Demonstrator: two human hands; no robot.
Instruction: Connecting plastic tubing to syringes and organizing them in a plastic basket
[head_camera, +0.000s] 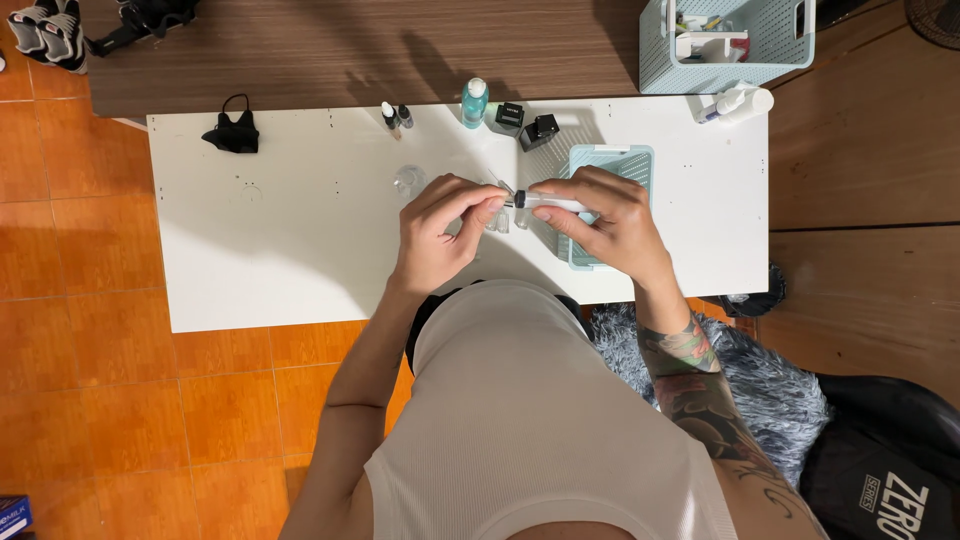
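The dropper (548, 202) lay level above the white table (300, 250), pinched in your right hand (610, 225). Its tip met your left hand (440, 225), whose fingers closed on a small clear vial (503, 218). Behind stood a teal bottle (474, 102); rightward, a pale tray (635, 158).

Seen from above: a sleeveless white ribbed top (530, 420), cut wide at the armholes, over a dark waistband (425, 320). Both arms left bare to the shoulder. Left hand (438, 232) and forearm unmarked, without ring, watch or bracelet. Right hand (612, 222) likewise plain, but right forearm covered by a large tattoo (700, 385) in green, pink and dark ink, with fine black linework trailing toward the upper arm. No gloves, no sleeves.
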